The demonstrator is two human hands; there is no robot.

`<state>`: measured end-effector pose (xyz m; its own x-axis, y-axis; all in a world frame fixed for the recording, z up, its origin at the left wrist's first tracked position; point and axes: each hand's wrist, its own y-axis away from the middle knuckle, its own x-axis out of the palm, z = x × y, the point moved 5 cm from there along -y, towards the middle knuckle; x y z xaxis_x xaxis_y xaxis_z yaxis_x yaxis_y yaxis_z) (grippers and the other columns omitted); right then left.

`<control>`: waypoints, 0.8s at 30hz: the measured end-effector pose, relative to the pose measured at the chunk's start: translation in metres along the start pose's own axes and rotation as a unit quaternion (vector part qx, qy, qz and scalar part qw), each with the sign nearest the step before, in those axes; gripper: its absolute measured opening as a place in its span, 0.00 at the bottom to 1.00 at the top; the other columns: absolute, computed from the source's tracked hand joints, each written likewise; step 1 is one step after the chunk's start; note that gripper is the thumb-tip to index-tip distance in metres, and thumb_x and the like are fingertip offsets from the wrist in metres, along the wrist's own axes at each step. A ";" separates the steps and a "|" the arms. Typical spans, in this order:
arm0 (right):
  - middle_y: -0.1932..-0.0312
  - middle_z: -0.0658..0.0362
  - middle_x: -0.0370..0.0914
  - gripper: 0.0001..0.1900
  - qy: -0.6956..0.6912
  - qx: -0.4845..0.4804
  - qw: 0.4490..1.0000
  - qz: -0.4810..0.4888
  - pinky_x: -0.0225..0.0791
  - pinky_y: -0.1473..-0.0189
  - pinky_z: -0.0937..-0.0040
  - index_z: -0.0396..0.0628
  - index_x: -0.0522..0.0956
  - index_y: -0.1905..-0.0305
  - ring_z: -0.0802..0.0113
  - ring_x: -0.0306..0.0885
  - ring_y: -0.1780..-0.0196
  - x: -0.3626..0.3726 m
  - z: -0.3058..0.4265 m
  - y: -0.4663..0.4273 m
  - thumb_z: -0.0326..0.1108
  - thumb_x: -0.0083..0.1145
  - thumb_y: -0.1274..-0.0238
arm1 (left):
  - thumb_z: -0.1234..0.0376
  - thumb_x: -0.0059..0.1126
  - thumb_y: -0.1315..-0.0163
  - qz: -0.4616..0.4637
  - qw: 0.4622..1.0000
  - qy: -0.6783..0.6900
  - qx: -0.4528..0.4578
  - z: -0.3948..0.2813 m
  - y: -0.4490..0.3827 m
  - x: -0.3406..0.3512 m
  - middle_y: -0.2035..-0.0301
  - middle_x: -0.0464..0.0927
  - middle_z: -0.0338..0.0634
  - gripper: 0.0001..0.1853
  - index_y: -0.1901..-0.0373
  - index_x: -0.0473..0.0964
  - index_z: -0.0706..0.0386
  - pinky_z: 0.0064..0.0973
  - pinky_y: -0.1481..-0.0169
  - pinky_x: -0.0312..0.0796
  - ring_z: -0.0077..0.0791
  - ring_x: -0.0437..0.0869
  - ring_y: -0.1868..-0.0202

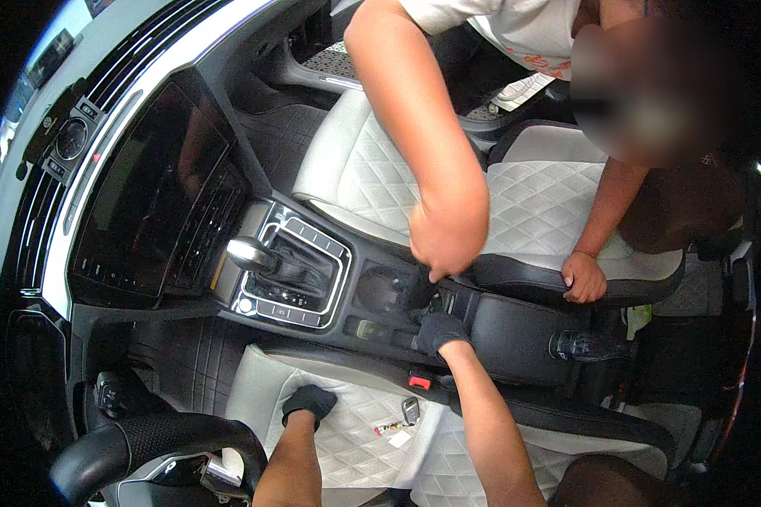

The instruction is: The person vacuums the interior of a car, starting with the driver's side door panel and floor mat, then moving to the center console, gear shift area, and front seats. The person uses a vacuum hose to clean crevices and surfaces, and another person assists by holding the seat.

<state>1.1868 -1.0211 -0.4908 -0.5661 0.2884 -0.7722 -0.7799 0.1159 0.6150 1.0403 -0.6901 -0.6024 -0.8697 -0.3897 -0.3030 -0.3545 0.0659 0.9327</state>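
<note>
My left hand [309, 405], in a black glove, rests on the light quilted driver's seat cushion [349, 450]; its fingers are hard to make out. Beside it on the cushion lie a car key [410, 410], a small colourful keychain [390, 429] and a white tag [399, 438]. My right hand, black-gloved [442, 334], reaches to the centre console just behind the cup holder [380, 289]. Its fingertips are at a dark part there, and whether they grip it is unclear. Another person's bare hand [447, 244] comes down close to mine from the passenger side, slightly blurred.
The gear lever [247, 252] stands forward on the console, with the armrest [513, 329] behind. A clear plastic bottle [574, 346] lies farther back. The steering wheel [158, 437] is at lower left. The other person's second hand [585, 277] leans on the passenger seat [539, 209].
</note>
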 end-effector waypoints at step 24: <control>0.40 0.41 0.89 0.30 0.120 -0.020 0.989 0.086 0.80 0.34 0.46 0.52 0.88 0.36 0.41 0.89 0.38 -0.014 0.020 0.000 0.53 0.67 0.41 | 0.48 0.55 0.34 -0.003 0.997 0.043 -0.058 -0.006 0.028 -0.015 0.34 0.84 0.60 0.32 0.37 0.88 0.58 0.48 0.24 0.73 0.58 0.84 0.30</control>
<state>1.1999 -1.0062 -0.4765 -0.7347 0.0669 -0.6750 -0.6736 0.0459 0.7377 1.0456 -0.6874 -0.5707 -0.8332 -0.4679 -0.2947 -0.3124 -0.0416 0.9491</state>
